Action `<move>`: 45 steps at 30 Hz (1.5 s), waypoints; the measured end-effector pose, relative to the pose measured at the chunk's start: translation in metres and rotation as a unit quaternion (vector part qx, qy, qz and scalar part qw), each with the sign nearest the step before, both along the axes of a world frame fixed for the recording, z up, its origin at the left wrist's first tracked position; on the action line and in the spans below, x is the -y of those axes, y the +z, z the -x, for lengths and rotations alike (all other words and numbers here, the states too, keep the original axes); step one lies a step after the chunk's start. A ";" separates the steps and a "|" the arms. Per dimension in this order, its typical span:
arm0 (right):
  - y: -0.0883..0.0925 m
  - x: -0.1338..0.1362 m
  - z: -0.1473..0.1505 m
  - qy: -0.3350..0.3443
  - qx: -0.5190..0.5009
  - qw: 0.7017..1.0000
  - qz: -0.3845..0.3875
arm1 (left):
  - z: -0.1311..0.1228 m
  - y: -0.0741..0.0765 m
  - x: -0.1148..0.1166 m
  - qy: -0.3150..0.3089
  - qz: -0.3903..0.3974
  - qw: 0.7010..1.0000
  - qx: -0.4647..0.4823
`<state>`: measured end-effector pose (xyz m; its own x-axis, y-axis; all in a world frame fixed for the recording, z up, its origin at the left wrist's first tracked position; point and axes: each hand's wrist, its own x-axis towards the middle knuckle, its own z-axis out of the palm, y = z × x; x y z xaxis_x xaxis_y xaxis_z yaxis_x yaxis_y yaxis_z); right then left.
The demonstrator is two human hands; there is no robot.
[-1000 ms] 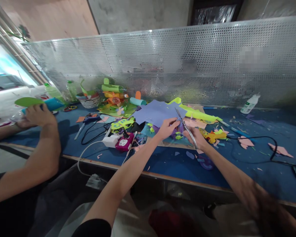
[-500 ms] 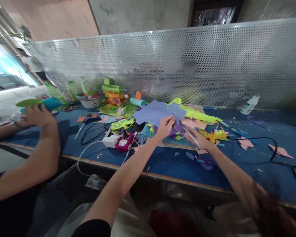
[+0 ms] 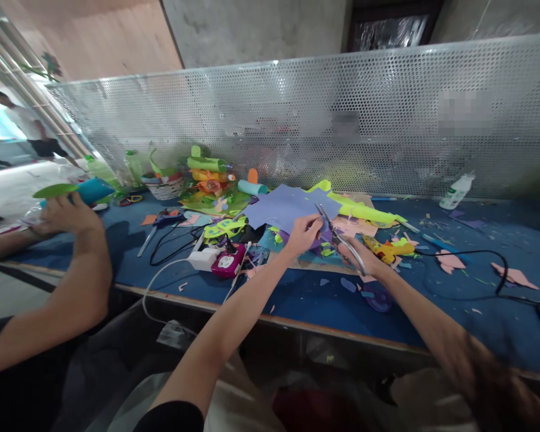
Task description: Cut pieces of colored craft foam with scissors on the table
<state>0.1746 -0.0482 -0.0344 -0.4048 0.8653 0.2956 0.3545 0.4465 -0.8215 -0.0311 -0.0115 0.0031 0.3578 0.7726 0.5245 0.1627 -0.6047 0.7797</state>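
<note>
My left hand is closed on the near edge of a large purple sheet with a jagged outline; it looks like paper or foam. In my right hand is a pair of metal scissors, fingers through the handles. The blades point up and left, slightly parted, at the sheet's right side beside my left fingertips. Under the sheet lie pink scraps and a yellow-green strip. A yellow cutout sits right of the scissors.
A co-worker's hand holds a blue roll at left. A magenta adapter with cables lies near the front edge. A woven basket, green bottles and a white bottle stand along the perforated metal screen.
My right hand and the scissor handles have shifted slightly, and the blades look a little more apart. My left hand has moved a touch. In the background a person has walked left.
</note>
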 end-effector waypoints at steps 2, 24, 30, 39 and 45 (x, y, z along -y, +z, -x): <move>-0.004 -0.002 0.000 0.007 -0.010 1.000 0.011 | 0.001 -0.001 -0.001 -0.003 0.000 1.000 -0.001; -0.010 -0.007 0.001 -0.030 -0.020 0.999 0.015 | 0.000 0.001 0.000 -0.051 0.025 0.998 0.016; 0.001 -0.015 -0.004 -0.109 0.011 0.992 -0.062 | 0.001 0.001 -0.002 -0.048 0.026 0.998 0.009; 0.009 -0.003 0.010 -0.139 -0.210 0.967 -0.050 | 0.001 0.001 0.000 -0.063 -0.099 0.983 -0.138; 0.010 -0.006 0.012 -0.160 -0.258 0.952 -0.042 | 0.000 0.000 0.000 -0.081 -0.112 0.976 -0.169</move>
<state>0.1630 -0.0418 -0.0245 0.0926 0.8845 0.4573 0.0418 0.4554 -0.8893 -0.0310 -0.0119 0.0034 0.6470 0.5715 0.5047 0.2764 -0.7927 0.5433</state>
